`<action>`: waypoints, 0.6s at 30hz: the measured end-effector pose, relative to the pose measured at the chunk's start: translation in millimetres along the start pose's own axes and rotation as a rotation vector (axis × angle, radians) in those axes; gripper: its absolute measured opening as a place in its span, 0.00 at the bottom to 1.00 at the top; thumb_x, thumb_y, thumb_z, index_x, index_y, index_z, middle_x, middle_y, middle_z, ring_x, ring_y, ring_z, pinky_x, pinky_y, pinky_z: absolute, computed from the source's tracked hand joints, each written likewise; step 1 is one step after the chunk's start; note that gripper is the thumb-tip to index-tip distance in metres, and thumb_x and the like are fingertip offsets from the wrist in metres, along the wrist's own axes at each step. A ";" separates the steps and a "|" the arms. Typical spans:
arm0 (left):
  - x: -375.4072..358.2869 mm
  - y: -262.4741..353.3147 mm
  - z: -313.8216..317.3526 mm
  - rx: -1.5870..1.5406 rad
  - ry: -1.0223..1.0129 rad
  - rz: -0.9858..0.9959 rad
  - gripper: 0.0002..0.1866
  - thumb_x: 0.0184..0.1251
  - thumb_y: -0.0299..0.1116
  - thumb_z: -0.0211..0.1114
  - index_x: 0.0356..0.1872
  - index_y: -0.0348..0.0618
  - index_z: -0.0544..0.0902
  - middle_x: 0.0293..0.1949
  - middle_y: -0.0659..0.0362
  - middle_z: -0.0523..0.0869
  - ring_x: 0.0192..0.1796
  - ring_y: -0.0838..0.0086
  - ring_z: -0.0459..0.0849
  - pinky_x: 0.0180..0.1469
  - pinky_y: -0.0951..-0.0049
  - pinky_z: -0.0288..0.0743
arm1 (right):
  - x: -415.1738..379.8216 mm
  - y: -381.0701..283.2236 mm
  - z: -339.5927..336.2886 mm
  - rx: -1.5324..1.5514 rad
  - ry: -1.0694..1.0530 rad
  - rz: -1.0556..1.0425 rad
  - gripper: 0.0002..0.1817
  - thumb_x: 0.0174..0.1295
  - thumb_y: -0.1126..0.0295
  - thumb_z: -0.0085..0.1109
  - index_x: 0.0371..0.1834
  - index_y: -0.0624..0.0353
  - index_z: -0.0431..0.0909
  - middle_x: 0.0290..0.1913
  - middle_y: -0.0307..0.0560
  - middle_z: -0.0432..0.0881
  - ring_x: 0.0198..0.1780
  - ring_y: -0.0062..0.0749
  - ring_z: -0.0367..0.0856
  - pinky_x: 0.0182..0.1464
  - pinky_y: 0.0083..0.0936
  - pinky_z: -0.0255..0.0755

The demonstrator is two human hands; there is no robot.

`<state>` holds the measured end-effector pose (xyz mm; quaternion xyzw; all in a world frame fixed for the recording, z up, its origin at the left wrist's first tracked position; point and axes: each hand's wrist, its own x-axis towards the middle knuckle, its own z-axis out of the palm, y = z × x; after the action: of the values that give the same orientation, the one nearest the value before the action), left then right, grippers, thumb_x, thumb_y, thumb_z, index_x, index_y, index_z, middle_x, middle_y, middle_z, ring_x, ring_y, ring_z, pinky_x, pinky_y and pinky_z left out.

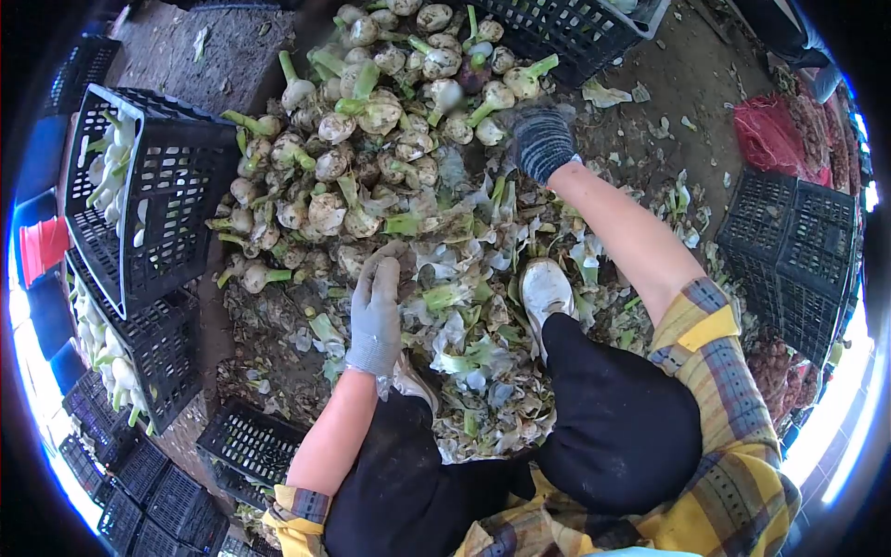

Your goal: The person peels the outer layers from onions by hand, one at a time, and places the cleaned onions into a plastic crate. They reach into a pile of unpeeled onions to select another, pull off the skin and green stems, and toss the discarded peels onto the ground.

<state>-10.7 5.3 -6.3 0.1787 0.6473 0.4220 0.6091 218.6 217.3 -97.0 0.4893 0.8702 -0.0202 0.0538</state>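
My left hand [375, 311], in a pale grey work glove, hovers at the near edge of a heap of dirty white bulbs [327, 213] with thick green stems, which look like fresh garlic or onions. Its fingers are loosely bent and apart, and nothing shows in them. At the heap's right side is my right hand [542, 144], in a dark striped knit glove. Motion smears its fingers, so I cannot see what they hold, if anything. The closest bulb to it is a pale one [490, 131]. Peeled skins and leaf scraps [469, 343] cover the ground between my shoes.
On the left, a black crate [176, 186] of cleaned white bulbs rests above another filled crate [162, 357]. A black crate [251, 444] sits lower left. One more crate [566, 37] stands beyond the heap. Stacked crates [789, 246] and red mesh sacks [775, 135] are right.
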 end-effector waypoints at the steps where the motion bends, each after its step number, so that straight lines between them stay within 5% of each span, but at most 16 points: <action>1: 0.3 -0.8 0.4 0.000 0.004 -0.014 0.20 0.69 0.43 0.51 0.56 0.42 0.72 0.47 0.61 0.78 0.48 0.77 0.76 0.51 0.73 0.69 | -2.0 -2.8 -1.1 0.027 0.126 -0.047 0.16 0.45 0.69 0.55 0.39 0.60 0.79 0.41 0.55 0.80 0.45 0.47 0.77 0.49 0.38 0.69; 4: 0.5 -3.1 2.5 0.021 0.024 -0.010 0.21 0.68 0.43 0.51 0.57 0.43 0.71 0.48 0.61 0.77 0.48 0.78 0.75 0.51 0.73 0.68 | -16.4 -20.5 -37.2 0.395 0.055 0.019 0.21 0.48 0.63 0.58 0.47 0.58 0.76 0.48 0.58 0.76 0.50 0.52 0.73 0.56 0.39 0.66; 8: -0.2 2.8 7.4 0.123 0.034 0.095 0.26 0.69 0.48 0.50 0.61 0.43 0.66 0.54 0.59 0.72 0.50 0.77 0.73 0.54 0.74 0.67 | -38.7 -57.8 -50.4 1.078 0.095 0.054 0.26 0.48 0.62 0.62 0.49 0.65 0.73 0.45 0.60 0.78 0.49 0.43 0.77 0.51 0.30 0.69; 12: 0.5 9.0 17.9 -0.070 -0.025 0.220 0.32 0.68 0.53 0.50 0.63 0.39 0.61 0.51 0.57 0.73 0.52 0.76 0.71 0.56 0.75 0.65 | -54.2 -86.4 -84.0 1.346 -0.370 -0.132 0.23 0.57 0.71 0.59 0.55 0.67 0.67 0.45 0.44 0.78 0.46 0.22 0.74 0.50 0.22 0.70; 13: -2.1 10.2 17.9 -0.079 -0.050 0.189 0.31 0.68 0.54 0.49 0.62 0.39 0.63 0.49 0.58 0.74 0.47 0.77 0.73 0.52 0.76 0.68 | -60.3 -95.6 -86.2 1.620 -0.473 -0.059 0.21 0.57 0.69 0.60 0.52 0.66 0.69 0.44 0.45 0.78 0.45 0.23 0.76 0.48 0.21 0.72; 16: -5.9 11.3 9.8 -0.173 -0.058 -0.006 0.31 0.67 0.55 0.48 0.59 0.38 0.67 0.48 0.59 0.74 0.44 0.78 0.74 0.49 0.77 0.69 | -66.3 -109.5 -77.9 1.592 -0.390 0.049 0.17 0.56 0.64 0.60 0.41 0.67 0.76 0.37 0.47 0.81 0.38 0.28 0.79 0.41 0.24 0.72; 17: -3.6 6.2 8.7 -0.104 -0.011 0.103 0.30 0.67 0.55 0.48 0.58 0.38 0.69 0.49 0.58 0.74 0.45 0.78 0.73 0.51 0.77 0.68 | -74.3 -116.3 -76.9 2.006 -0.568 0.276 0.14 0.59 0.64 0.58 0.42 0.65 0.77 0.36 0.45 0.81 0.35 0.24 0.79 0.37 0.19 0.73; 18: -3.7 3.5 8.0 -0.071 0.005 0.157 0.30 0.67 0.55 0.48 0.58 0.38 0.68 0.49 0.58 0.74 0.46 0.78 0.73 0.51 0.77 0.67 | -79.0 -118.3 -78.6 2.006 -0.613 0.320 0.14 0.59 0.64 0.57 0.42 0.64 0.77 0.36 0.45 0.81 0.34 0.23 0.79 0.36 0.18 0.74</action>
<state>-3.4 7.1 -0.5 0.2060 0.6177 0.4914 0.5784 152.5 95.5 -12.0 0.3929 0.3301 -0.8441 -0.1553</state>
